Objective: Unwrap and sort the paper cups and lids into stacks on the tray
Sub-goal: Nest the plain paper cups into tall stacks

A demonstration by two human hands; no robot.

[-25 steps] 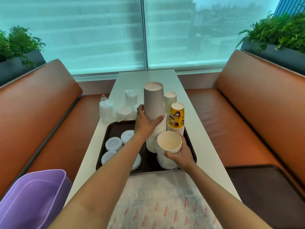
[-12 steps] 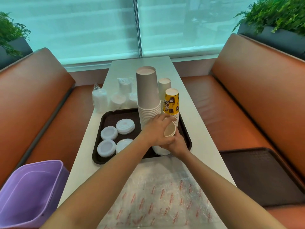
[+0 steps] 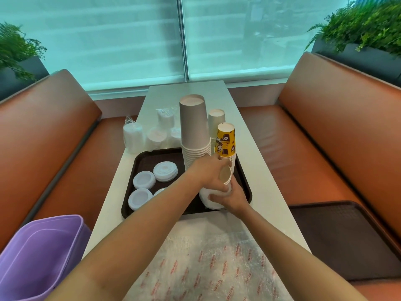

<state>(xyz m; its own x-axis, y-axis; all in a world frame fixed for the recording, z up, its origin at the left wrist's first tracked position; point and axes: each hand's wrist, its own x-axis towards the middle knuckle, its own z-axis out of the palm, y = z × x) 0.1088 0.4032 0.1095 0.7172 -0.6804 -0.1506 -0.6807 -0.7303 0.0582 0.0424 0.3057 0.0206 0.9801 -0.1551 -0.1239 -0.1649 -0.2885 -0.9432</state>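
Note:
A dark brown tray (image 3: 138, 161) lies on the white table. On it stand a tall upside-down stack of grey cups (image 3: 194, 127), a slimmer white cup stack (image 3: 216, 121) behind and a yellow printed cup stack (image 3: 226, 141). Several white lids (image 3: 165, 171) lie on the tray's left half. At the tray's front right, both hands hold a short stack of white cups (image 3: 225, 177) tilted on its side, mouth facing right. My left hand (image 3: 208, 172) grips its upper end; my right hand (image 3: 233, 197) curls round its lower part.
Wrapped bags of white lids (image 3: 132, 137) sit on the table behind the tray. Clear printed plastic wrap (image 3: 208, 268) covers the table's near end. A purple bin (image 3: 41, 253) stands at the lower left. A second dark tray (image 3: 347, 237) lies on the right orange bench.
A second ago my left hand held the tall grey stack; it has since let go and come down onto the white cups that my right hand holds. The cups have tilted sideways.

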